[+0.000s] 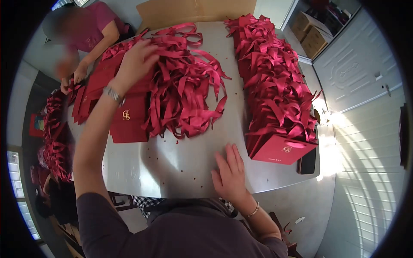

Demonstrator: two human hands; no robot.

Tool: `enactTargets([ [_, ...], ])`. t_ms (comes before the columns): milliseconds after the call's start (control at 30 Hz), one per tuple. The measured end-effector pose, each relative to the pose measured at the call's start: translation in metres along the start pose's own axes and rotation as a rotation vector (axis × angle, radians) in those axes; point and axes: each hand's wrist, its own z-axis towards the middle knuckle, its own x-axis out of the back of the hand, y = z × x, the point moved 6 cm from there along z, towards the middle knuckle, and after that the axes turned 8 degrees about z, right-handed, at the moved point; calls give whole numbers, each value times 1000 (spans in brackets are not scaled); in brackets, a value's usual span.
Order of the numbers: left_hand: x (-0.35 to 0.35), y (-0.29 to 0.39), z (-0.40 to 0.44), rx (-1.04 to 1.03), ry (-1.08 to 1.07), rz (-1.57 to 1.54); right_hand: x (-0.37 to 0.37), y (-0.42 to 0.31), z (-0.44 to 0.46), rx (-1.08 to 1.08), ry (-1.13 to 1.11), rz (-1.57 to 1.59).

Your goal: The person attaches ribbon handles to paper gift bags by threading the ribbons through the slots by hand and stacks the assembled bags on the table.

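- A metal-topped bench (129, 170) stands in a room with a pale panelled door (365, 64) on the right side, sunlight striping its lower part.
- The left hand (138, 61), with a watch (114, 95) at its wrist, reaches over the red bags and ribbons; its fingers are partly bent, and I cannot tell whether they grip anything.
- The right hand (230, 174), with a bracelet (254, 210) at its wrist, is palm down at the near edge, fingers loosely spread.
- Flat red bags (129, 118) lie overlapping under the left forearm, a gold mark on the nearest.
- Beside them, loose red ribbons (185, 92) spill in a heap toward the middle.
- Along the right side stands a packed row of ribboned bags (275, 86), the nearest tilted, with a phone (307, 161) just beside it.
- At the far left, a co-worker (97, 32) handles red material.
- Brown cardboard (198, 13) stands behind the far edge.
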Motion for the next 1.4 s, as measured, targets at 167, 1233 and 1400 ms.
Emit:
enactTargets([
  [167, 73, 62, -97, 53, 16, 60, -12, 8, 59, -129, 27, 246],
  [1233, 103, 29, -314, 638, 65, 14, -113, -94, 124, 451, -128, -332],
  [1400, 71, 24, -269, 423, -84, -27, -98, -109, 89, 403, -78, -12],
])
